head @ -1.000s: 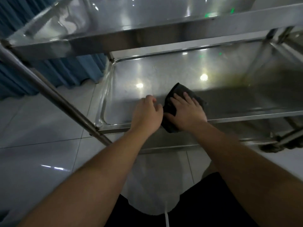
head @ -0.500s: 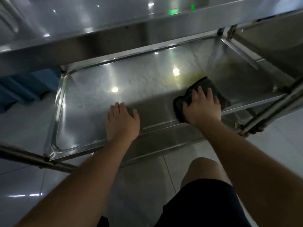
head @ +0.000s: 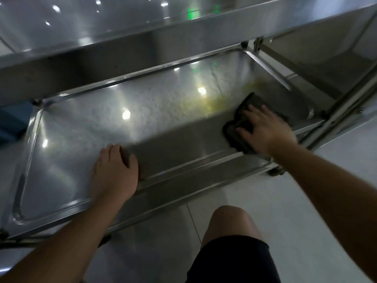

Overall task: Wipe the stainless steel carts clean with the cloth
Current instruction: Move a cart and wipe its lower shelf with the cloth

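I look down at the lower shelf (head: 85, 144) of a stainless steel cart. A dark folded cloth (head: 253, 104) lies flat near the shelf's right end. My right hand (head: 265, 129) presses on the cloth with spread, straight fingers. My left hand (head: 114, 174) rests palm down on the shelf's front part, left of centre, and holds nothing. A yellowish smear (head: 216, 103) shows on the steel just left of the cloth.
The cart's upper shelf (head: 122, 37) overhangs the far side. Upright steel posts (head: 344, 107) stand at the right corner, with a second cart's frame (head: 306, 58) beyond. A caster (head: 275, 171) sits under the right front corner. My bare knee (head: 230, 223) is above the pale tiled floor.
My right hand has slid the cloth from the shelf's middle to its right end. My left hand left the cloth and settled flat on the shelf's front. The view shifted right.
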Available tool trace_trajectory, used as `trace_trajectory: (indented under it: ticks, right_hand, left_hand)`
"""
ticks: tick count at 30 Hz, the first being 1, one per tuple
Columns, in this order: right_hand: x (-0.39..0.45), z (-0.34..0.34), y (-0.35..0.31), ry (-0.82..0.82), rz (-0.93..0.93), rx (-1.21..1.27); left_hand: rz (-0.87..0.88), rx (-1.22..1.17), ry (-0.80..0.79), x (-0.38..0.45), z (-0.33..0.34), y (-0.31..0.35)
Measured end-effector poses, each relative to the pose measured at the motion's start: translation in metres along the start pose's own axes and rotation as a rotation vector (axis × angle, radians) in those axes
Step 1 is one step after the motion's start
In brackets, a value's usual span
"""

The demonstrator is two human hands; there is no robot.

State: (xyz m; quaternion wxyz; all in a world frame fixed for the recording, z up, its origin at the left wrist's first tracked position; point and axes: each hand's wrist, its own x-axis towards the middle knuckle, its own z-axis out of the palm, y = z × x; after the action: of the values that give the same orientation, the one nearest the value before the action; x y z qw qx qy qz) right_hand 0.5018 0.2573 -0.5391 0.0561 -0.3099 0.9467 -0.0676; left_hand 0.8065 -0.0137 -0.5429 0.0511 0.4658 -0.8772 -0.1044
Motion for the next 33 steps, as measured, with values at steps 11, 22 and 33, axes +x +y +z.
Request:
trace_trajectory:
  ticks: [11, 22, 33]
  right_hand:
    - [0.028, -0.005, -0.003, -0.091, 0.026, -0.073]
    - [0.082, -0.018, 0.059, 0.007, -0.094, 0.044]
    - [0.125, -0.013, -0.007, -0.033, -0.042, -0.007]
  left_hand:
    - [-0.003, 0.042, -0.017, -0.002, -0.002, 0.003]
    - [-0.006, 0.066, -0.020, -0.004, -0.004, 0.004]
    - [-0.015, 0.065, -0.012, -0.004, -0.004, 0.007]
